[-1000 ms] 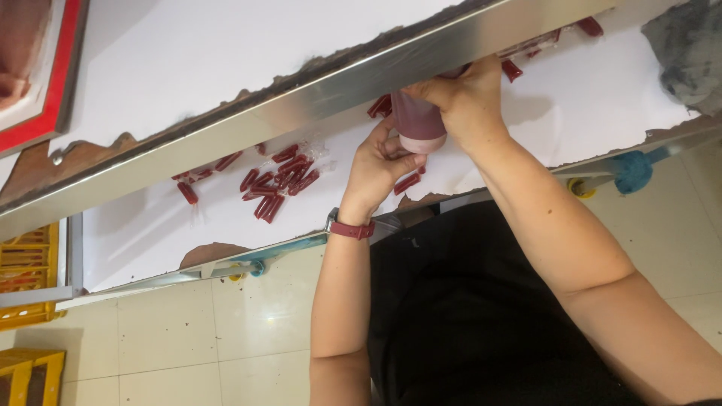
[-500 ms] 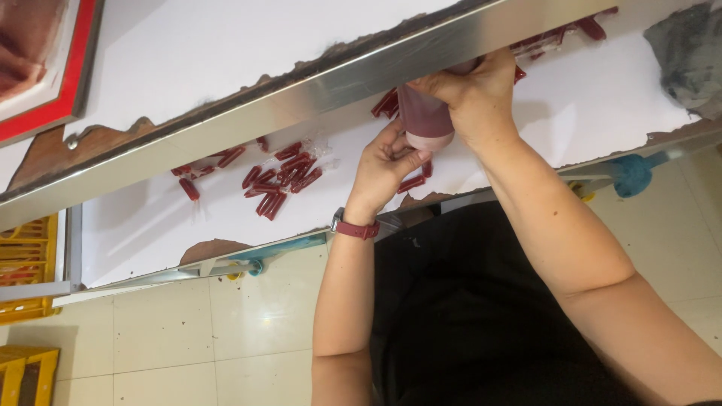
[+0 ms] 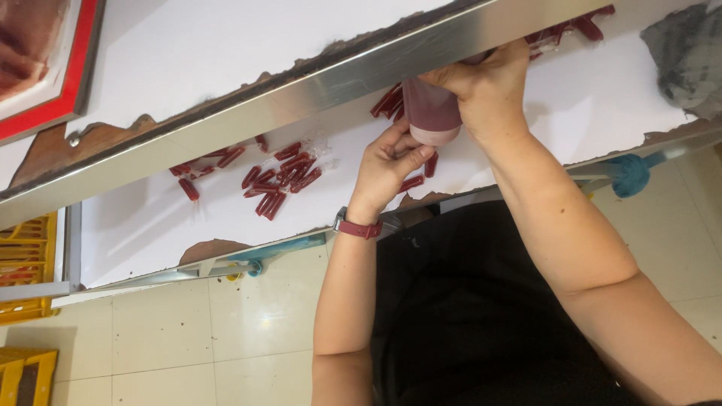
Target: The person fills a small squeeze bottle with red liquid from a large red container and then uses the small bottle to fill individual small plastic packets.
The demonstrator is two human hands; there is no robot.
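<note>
My right hand [image 3: 485, 94] gripped the maroon bottle [image 3: 431, 114] over the white table [image 3: 150, 218], just under the steel bar [image 3: 301, 90] — my left hand [image 3: 387, 162] pinched at its base, red tubes [image 3: 278, 180] strewn just beside.

bottle [image 3: 431, 114]: its top is hidden behind the metal bar [image 3: 301, 94] and the right hand [image 3: 489, 90]; no cap or nozzle can be seen.
left hand [image 3: 387, 162]: fingertips curl under the bottle; what they pinch is too small to tell.
tubes [image 3: 282, 179]: the far heap by the bar is partly hidden.
cloth [image 3: 688, 56]: cut off by the right edge.
tray [image 3: 45, 68]: red-rimmed, cut off at the upper left corner; contents blurred.
crate [image 3: 26, 259]: yellow, cut off by the left edge.
</note>
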